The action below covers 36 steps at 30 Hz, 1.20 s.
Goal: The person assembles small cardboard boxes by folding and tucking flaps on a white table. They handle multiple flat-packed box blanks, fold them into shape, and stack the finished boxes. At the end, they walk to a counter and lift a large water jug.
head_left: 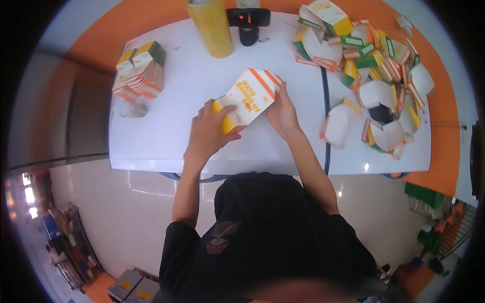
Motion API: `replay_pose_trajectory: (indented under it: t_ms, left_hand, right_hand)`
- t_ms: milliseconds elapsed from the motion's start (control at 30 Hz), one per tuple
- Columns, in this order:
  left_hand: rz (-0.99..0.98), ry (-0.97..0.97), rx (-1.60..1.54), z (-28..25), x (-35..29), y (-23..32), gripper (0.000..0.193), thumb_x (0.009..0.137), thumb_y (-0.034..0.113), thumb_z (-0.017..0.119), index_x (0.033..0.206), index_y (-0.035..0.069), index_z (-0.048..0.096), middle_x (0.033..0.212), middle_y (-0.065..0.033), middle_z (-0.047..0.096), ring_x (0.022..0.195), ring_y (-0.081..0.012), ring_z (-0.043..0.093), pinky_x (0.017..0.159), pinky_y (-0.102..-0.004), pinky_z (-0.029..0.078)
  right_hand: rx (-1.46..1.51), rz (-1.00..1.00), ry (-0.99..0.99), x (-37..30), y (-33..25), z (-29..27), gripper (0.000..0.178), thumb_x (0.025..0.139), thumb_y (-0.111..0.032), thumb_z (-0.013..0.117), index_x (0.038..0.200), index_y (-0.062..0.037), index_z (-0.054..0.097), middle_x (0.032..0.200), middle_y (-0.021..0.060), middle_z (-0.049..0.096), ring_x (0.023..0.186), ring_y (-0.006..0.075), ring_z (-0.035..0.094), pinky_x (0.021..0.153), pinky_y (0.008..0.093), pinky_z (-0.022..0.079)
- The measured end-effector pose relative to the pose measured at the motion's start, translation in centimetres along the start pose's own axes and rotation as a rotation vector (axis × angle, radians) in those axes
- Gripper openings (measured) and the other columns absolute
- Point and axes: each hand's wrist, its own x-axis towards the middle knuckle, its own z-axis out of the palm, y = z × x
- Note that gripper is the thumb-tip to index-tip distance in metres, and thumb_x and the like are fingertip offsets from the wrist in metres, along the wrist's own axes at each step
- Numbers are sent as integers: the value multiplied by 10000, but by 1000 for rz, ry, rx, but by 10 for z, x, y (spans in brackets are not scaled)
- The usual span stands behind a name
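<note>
Both hands hold a small cardboard food box (247, 98), white with yellow and orange, tilted above the white table (177, 126). My left hand (209, 126) grips its yellow lower end, with fingers over the top and the thumb along the near side. At the box's orange-striped upper end, my right hand (283, 111) holds the right edge; some of its fingers are hidden behind the cardboard. To the left stands a stack of nested boxes (139, 76) in the same colours. On the right lies a loose pile of similar boxes (376, 65).
A clear cup (132, 109) sits beside the stack. Toward the far edge are a tall yellow container (212, 30), a black device (248, 17) and a small black cylinder (248, 36). A dark seam (326, 96) crosses the table. Single boxes (341, 123) lie near the right front.
</note>
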Motion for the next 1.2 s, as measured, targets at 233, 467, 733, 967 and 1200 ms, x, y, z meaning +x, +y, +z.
replay_pose_trajectory:
  t_ms: [233, 467, 733, 967, 1200]
  left_hand:
    - [-16, -32, -123, 114, 44, -37, 1044, 597, 511, 929, 1484, 196, 477, 1373, -171, 515, 1241, -387, 522, 971, -559, 438]
    - [14, 101, -99, 149, 61, -22, 1070, 612, 644, 864, 1533, 300, 442, 1520, -193, 425, 1315, -414, 477, 1055, -577, 386]
    - [-32, -373, -153, 139, 93, -15, 868, 584, 638, 872, 1347, 307, 623, 1338, -155, 507, 1202, -357, 507, 921, -509, 450]
    - [-61, -312, -73, 160, 62, 8, 875, 579, 531, 898, 1365, 279, 606, 1345, -161, 487, 1277, -356, 438, 901, -517, 445]
    - [-151, -338, -120, 167, 21, 24, 966, 588, 456, 933, 1454, 286, 540, 1480, -219, 420, 1377, -421, 376, 1005, -572, 408]
  right_hand:
    - [-824, -185, 32, 57, 12, -52, 797, 877, -171, 774, 1527, 1, 346, 1439, 138, 464, 1317, 245, 518, 1065, 359, 495]
    - [-1101, -147, 408, 73, 7, -117, 748, 865, -123, 811, 1483, 61, 433, 1474, 224, 508, 1245, 299, 605, 1035, 401, 516]
    - [-1778, 17, 360, 71, 16, -154, 920, 903, -342, 774, 1590, 5, 270, 1522, 274, 437, 1365, 407, 494, 1118, 499, 431]
    - [-2077, 166, 460, 64, 29, -137, 774, 989, -452, 610, 1624, -155, 282, 1640, 198, 296, 1491, 411, 307, 1158, 656, 298]
    - [-2341, 14, 261, 63, 71, -113, 655, 1066, -574, 354, 1627, -241, 290, 1692, 147, 214, 1536, 405, 235, 1206, 653, 199]
